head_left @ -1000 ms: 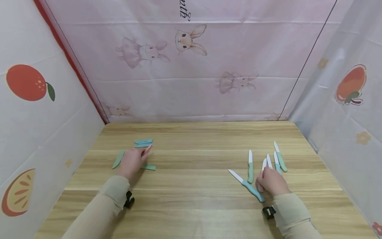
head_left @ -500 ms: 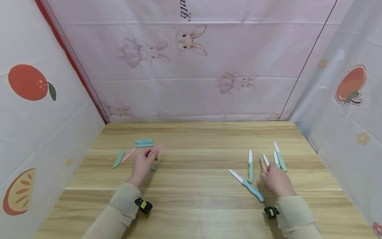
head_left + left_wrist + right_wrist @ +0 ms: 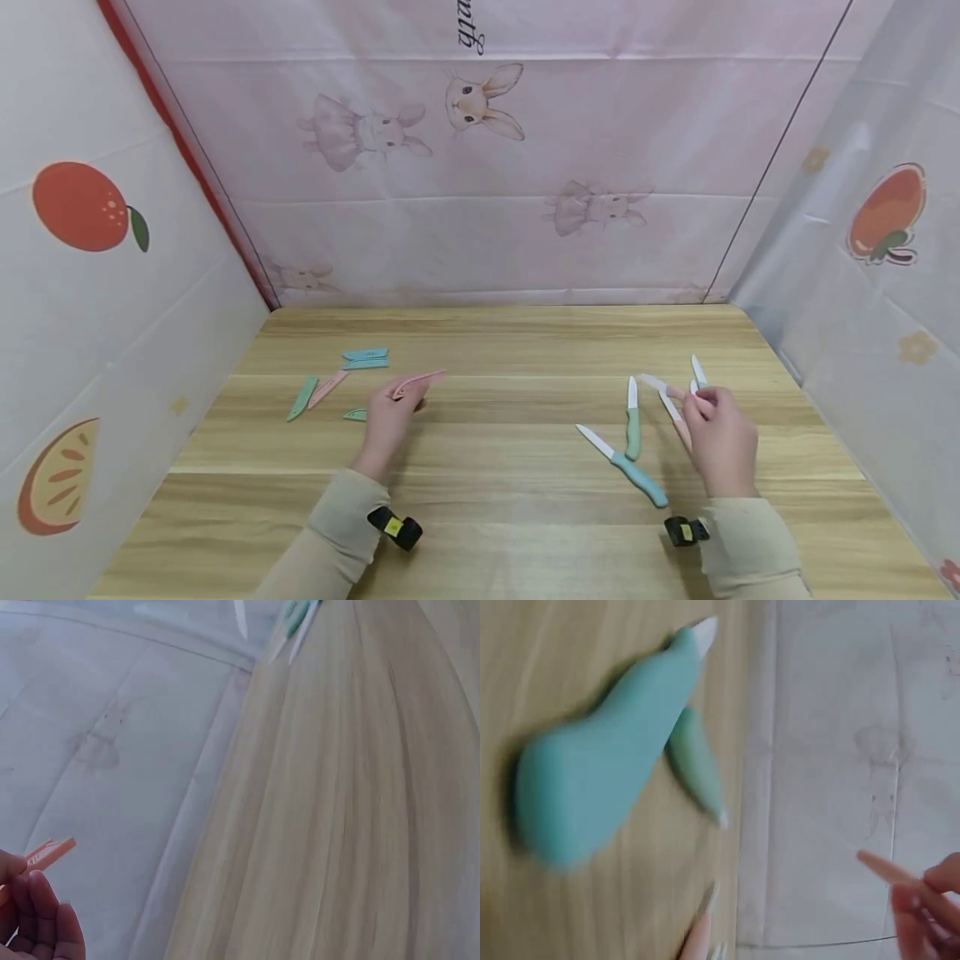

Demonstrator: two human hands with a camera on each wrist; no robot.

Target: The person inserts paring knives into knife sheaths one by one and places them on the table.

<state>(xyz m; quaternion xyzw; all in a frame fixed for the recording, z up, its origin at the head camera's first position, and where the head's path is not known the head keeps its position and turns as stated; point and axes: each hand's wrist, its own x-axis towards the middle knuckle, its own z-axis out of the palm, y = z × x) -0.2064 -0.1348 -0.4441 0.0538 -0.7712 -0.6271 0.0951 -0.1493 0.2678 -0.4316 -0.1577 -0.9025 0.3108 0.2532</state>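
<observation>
My left hand (image 3: 390, 421) pinches a pink knife sheath (image 3: 417, 382) between thumb and fingers, its tip angled right. In the left wrist view the sheath (image 3: 52, 853) sticks out past the curled fingers. On the right, my right hand (image 3: 723, 442) grips a pink-handled knife (image 3: 677, 392) whose white blade points left toward the sheath, a wide gap between them. Below that knife lies a second pink knife (image 3: 681, 427). Beside it are a green knife (image 3: 633, 429) and a blue knife (image 3: 639, 479). A further white blade (image 3: 699, 372) shows behind my right hand, its handle hidden.
On the table's left lie two blue sheaths (image 3: 366, 358), a pink sheath (image 3: 327, 389) and a green sheath (image 3: 302, 398). Another green sheath (image 3: 355, 414) is partly covered by my left hand. Printed cloth (image 3: 480, 242) walls the table at the back and sides.
My left hand has carried the pink sheath rightward from the sheath pile, uncovering the other pink one. My right hand has lifted a pink knife from among the others and turned its blade left.
</observation>
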